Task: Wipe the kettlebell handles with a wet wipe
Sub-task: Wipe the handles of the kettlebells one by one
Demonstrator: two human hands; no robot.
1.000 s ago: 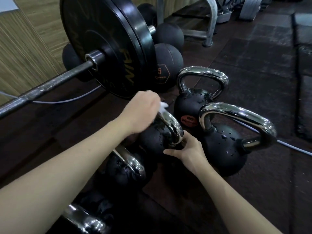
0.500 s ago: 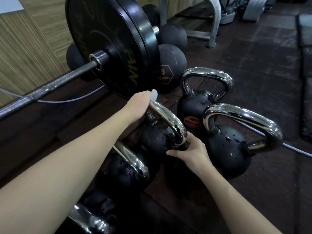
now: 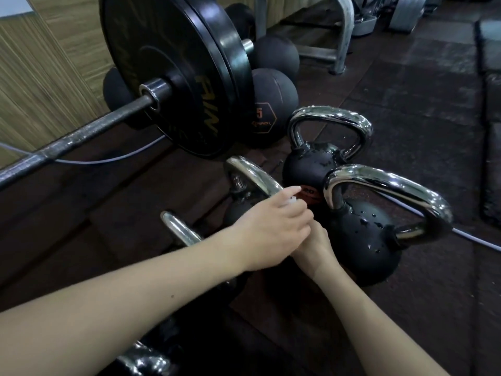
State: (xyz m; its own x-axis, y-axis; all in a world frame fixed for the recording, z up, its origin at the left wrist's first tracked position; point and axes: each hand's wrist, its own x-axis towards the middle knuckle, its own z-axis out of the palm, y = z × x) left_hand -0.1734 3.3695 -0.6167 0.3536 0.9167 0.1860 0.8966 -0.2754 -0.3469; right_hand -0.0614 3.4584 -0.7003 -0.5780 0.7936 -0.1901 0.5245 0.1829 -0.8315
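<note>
Several black kettlebells with chrome handles stand close together on the dark floor. My left hand (image 3: 273, 226) pinches a white wet wipe (image 3: 294, 200) against the near end of the middle kettlebell's handle (image 3: 252, 176). My right hand (image 3: 315, 244) lies just under the left one, holding the same kettlebell at the base of that handle; its fingers are hidden. To the right stands a larger kettlebell (image 3: 363, 240) with water drops on it, and behind it another kettlebell (image 3: 306, 161). A nearer handle (image 3: 179, 229) shows left of my left forearm.
A loaded barbell with a big black plate (image 3: 176, 77) and its bar (image 3: 67, 142) lies to the left. Two dark medicine balls (image 3: 273, 104) sit behind the plate. A white cable (image 3: 108, 158) runs along the floor. A metal frame (image 3: 341, 36) stands at the back.
My left hand has slid with the wipe from the far top of the middle handle down to its near end, over my right hand. The right hand has stayed in place.
</note>
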